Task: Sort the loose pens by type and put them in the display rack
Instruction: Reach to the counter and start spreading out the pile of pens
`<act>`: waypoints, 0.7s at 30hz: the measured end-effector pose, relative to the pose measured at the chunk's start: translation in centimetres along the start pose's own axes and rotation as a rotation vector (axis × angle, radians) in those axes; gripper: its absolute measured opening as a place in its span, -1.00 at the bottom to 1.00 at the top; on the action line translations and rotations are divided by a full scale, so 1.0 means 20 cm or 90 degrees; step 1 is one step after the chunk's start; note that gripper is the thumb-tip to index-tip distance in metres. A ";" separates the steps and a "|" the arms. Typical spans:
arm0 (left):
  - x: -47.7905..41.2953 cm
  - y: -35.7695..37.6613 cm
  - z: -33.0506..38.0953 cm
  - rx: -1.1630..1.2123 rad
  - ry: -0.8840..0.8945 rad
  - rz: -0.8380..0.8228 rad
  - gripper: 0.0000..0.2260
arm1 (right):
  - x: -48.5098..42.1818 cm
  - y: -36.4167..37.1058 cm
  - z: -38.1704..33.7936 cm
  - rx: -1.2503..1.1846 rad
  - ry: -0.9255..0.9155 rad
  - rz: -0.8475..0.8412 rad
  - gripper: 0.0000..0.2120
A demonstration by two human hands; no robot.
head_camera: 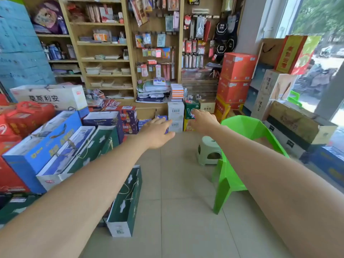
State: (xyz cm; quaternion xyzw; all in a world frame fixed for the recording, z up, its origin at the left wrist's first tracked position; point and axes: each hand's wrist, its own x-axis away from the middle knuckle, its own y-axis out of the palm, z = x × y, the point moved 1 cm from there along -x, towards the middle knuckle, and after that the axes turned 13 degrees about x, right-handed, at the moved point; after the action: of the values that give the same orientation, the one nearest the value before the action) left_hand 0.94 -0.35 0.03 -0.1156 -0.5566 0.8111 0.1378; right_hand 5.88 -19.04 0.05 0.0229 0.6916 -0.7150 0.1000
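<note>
Both my arms stretch forward over the tiled floor toward the shop's back wall. My left hand (pixel 157 130) is flat with straight fingers and holds nothing, hovering in front of stacked white boxes (pixel 176 116). My right hand (pixel 202 120) reaches toward a green box (pixel 190 107) with several pens (pixel 191 98) standing in its top; its fingers look loosely extended and its fingertips blur against the box front. Neither hand holds a pen. The pens are small and blurred.
A green plastic chair (pixel 242 146) and a pale green stool (pixel 209 151) stand on the right. Gift boxes and bags (pixel 55 146) crowd the left. Wooden shelves (pixel 104 43) and a pegboard of stationery (pixel 158 43) fill the back; red cartons (pixel 236 75) stack right.
</note>
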 end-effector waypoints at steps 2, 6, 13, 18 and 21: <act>-0.19 0.01 -0.04 0.004 -0.016 -0.006 -0.46 | -0.18 0.05 0.04 0.006 -0.012 -0.012 -0.52; -0.55 0.02 -0.16 0.009 -0.055 -0.013 -0.46 | -0.56 0.16 0.09 0.020 -0.030 -0.042 -0.52; -1.10 0.03 -0.42 0.010 -0.082 -0.027 -0.45 | -1.17 0.35 0.10 0.019 -0.064 -0.058 -0.50; -1.49 0.00 -0.70 0.002 -0.084 -0.023 -0.45 | -1.62 0.49 0.03 0.034 -0.082 -0.066 -0.52; -1.75 -0.02 -0.89 0.009 -0.086 -0.034 -0.46 | -1.94 0.58 -0.02 0.027 -0.082 -0.072 -0.51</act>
State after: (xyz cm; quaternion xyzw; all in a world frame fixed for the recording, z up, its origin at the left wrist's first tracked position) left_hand 39.76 2.98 -4.69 -0.0448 -0.5620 0.8169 0.1219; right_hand 45.84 -14.55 -4.74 -0.0601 0.6688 -0.7338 0.1032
